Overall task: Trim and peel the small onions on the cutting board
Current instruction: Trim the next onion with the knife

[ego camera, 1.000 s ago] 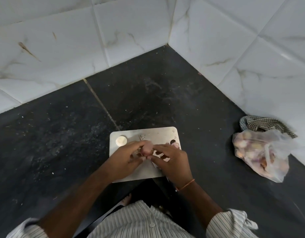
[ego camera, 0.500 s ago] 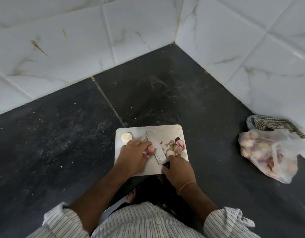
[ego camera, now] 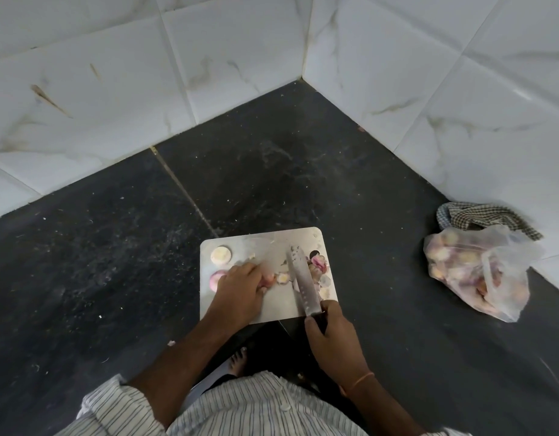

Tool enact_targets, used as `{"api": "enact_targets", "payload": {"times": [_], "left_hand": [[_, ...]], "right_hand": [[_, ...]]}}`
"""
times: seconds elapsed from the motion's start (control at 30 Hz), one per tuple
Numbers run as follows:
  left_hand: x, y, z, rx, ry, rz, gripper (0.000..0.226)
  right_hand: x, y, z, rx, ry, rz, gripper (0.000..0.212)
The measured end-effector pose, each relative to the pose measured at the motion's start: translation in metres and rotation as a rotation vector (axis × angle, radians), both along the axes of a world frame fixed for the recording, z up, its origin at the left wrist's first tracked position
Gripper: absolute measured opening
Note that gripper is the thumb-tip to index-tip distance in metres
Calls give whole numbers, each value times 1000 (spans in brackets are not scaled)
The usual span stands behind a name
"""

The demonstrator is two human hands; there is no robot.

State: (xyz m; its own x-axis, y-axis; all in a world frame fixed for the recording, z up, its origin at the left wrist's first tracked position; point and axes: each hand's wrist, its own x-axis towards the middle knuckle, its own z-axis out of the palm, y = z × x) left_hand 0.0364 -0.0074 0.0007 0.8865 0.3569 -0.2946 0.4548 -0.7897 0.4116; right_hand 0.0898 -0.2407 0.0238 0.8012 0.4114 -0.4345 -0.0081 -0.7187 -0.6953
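Head view: the knife (ego camera: 303, 283), half a second ago laid close against the onion, has swung clear to about 3 o'clock of it, right hand (ego camera: 333, 344) fingers wrapped round the handle. A pale cut-off end (ego camera: 283, 278) now lies between blade and onion. The left hand (ego camera: 240, 289) fingers curl over the small onion (ego camera: 268, 279), pinning it mid cutting board (ego camera: 272, 306). Judged: one end trimmed; other end and peeling remain, with a peeled onion (ego camera: 221, 255) at the board's 10 o'clock corner.

1. Shirt (ego camera: 256, 410): white with thin dark vertical stripes, small white buttons down the front.
2. Both sleeves pushed up above the elbows.
3. Right wrist: thin orange thread band (ego camera: 361, 379).
4. One bare foot (ego camera: 239, 360) visible.
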Motion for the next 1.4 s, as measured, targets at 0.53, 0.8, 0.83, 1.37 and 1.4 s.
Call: {"api": "enact_targets", "payload": {"times": [0.53, 0.8, 0.83, 1.37, 1.4], "left_hand": [[0, 5, 14, -68, -6, 72, 51], [1, 6, 13, -121, -77, 102, 46], [1, 5, 12, -126, -75, 102, 48], [-6, 5, 12, -315, -46, 73, 56], [-4, 4, 12, -288, -65, 68, 57]], "right_hand": [[-23, -9, -10, 40, -49, 187, 16], [-11, -18, -27, -187, -188, 151, 18], [-10, -19, -26, -178, -192, 144, 20], [-30, -11, -14, -72, -210, 160, 15], [-31, -10, -13, -70, -208, 158, 14]]}}
